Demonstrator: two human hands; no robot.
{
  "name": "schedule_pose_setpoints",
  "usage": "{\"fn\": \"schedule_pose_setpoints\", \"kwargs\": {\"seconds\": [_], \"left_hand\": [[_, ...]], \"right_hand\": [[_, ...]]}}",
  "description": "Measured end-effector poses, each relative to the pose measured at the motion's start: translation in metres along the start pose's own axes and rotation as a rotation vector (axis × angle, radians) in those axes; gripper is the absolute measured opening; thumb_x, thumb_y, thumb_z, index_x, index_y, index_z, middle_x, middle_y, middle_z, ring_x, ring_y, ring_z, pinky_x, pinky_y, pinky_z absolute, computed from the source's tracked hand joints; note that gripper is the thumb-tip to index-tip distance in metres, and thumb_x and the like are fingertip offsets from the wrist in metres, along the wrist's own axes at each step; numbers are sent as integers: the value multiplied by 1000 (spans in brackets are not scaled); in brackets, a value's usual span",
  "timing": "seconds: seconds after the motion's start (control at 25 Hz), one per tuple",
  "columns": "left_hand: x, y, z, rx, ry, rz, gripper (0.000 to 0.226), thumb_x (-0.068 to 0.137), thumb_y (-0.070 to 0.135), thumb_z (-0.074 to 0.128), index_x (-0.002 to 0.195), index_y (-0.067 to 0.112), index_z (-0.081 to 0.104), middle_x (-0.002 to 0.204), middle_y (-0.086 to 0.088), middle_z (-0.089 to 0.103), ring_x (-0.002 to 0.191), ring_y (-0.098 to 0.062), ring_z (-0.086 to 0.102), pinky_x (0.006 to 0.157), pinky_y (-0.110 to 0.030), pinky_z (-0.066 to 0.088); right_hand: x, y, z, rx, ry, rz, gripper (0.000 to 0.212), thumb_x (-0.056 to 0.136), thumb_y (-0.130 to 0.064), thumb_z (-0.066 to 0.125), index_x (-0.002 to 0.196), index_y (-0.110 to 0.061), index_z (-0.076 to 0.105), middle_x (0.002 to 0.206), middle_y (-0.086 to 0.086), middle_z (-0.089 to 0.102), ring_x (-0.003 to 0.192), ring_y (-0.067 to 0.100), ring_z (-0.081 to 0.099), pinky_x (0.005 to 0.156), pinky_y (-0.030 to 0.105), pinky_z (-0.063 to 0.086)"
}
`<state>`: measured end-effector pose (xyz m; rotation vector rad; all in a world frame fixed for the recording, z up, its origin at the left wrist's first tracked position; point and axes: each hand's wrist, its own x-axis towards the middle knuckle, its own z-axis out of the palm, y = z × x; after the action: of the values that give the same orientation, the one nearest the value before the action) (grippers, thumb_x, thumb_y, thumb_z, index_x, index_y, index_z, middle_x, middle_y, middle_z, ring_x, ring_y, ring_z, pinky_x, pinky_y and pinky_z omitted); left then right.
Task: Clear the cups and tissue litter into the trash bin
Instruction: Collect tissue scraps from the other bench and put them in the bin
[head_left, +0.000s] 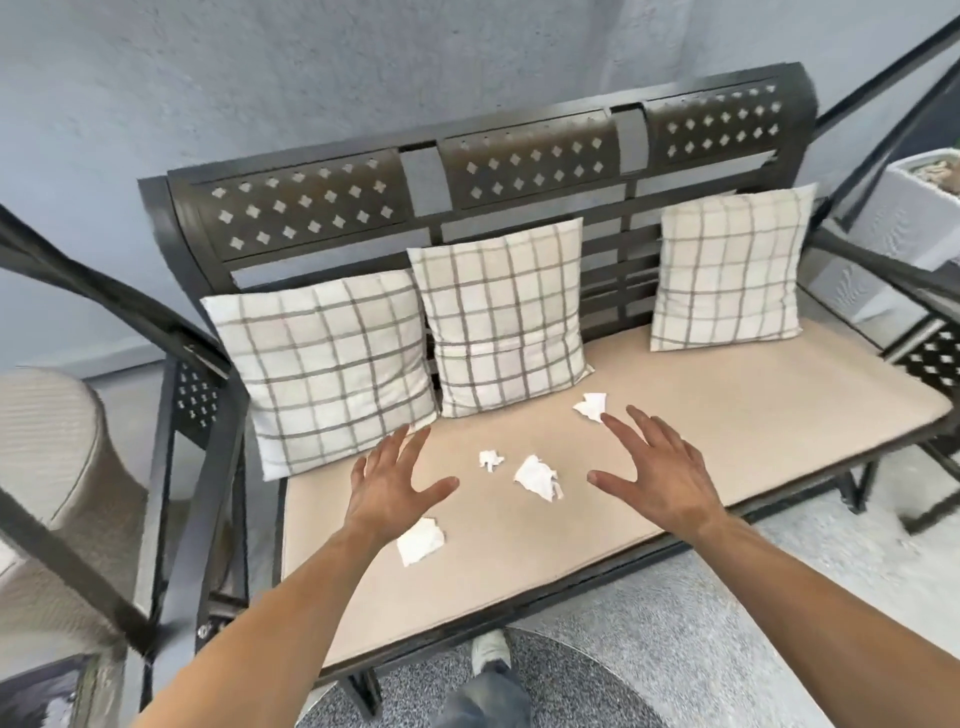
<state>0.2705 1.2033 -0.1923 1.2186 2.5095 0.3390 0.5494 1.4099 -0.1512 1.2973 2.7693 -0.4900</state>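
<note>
Several crumpled white tissues lie on the beige seat cushion (727, 410) of a dark metal bench. One tissue (591, 406) sits near the middle pillow, a small one (490, 460) and a larger one (538, 478) lie between my hands, and another (420, 540) lies under my left wrist. My left hand (392, 480) hovers over the seat with fingers spread and holds nothing. My right hand (654, 473) is also spread and empty, its fingertip close to the far tissue. No cups or trash bin are in view.
Three checked pillows (332, 364) (506, 317) (730, 270) lean on the bench back (519, 166). Metal armrests (171, 338) flank the seat. A beige round object (57, 452) stands at left, a white planter (914, 208) at right. My foot (491, 649) is on the grey floor.
</note>
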Motion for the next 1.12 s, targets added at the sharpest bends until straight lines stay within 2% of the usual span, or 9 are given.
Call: {"fn": "schedule_pose_setpoints", "kwargs": {"seconds": [0.28, 0.4, 0.6, 0.84, 1.04, 1.12], "left_hand": [[47, -29, 7, -53, -63, -83, 86, 81, 75, 48, 152, 40, 14, 163, 7, 9, 149, -17, 9, 120, -45, 8], [47, -39, 20, -122, -90, -148, 86, 81, 72, 51, 152, 40, 15, 163, 7, 9, 148, -17, 10, 119, -44, 14], [36, -57, 53, -155, -138, -251, 89, 80, 69, 57, 152, 41, 14, 163, 8, 8, 148, -17, 12, 116, -45, 22], [52, -78, 114, -125, -204, -346, 98, 75, 54, 74, 152, 41, 15, 163, 8, 8, 145, -21, 19, 110, -42, 32], [76, -93, 185, -75, -359, -486, 97, 74, 43, 79, 150, 43, 18, 161, 5, 9, 138, -26, 28, 102, -47, 41], [79, -99, 206, -73, -427, -531, 91, 75, 39, 79, 148, 43, 24, 157, 3, 16, 135, -26, 32, 98, -48, 44]], "right_hand": [[71, -26, 23, -43, -84, -3, 77, 83, -70, 49, 149, -43, 19, 159, -5, 20, 143, 24, 23, 110, 45, 27], [91, -29, 37, -98, -86, 25, 74, 85, -66, 51, 148, -36, 25, 154, -3, 30, 134, 25, 35, 102, 44, 35], [111, -26, 80, -146, -197, 2, 72, 86, -63, 51, 148, -35, 28, 147, -2, 38, 128, 26, 40, 97, 43, 39], [148, 2, 155, -136, -306, 4, 71, 84, -59, 58, 146, -34, 33, 135, 5, 47, 121, 30, 45, 90, 42, 43], [196, 38, 213, -137, -533, 40, 76, 81, -57, 62, 146, -39, 27, 128, 5, 42, 115, 30, 52, 86, 40, 46], [211, 41, 234, -133, -589, 7, 77, 80, -55, 66, 145, -41, 27, 124, 4, 41, 113, 30, 52, 86, 39, 47]]}}
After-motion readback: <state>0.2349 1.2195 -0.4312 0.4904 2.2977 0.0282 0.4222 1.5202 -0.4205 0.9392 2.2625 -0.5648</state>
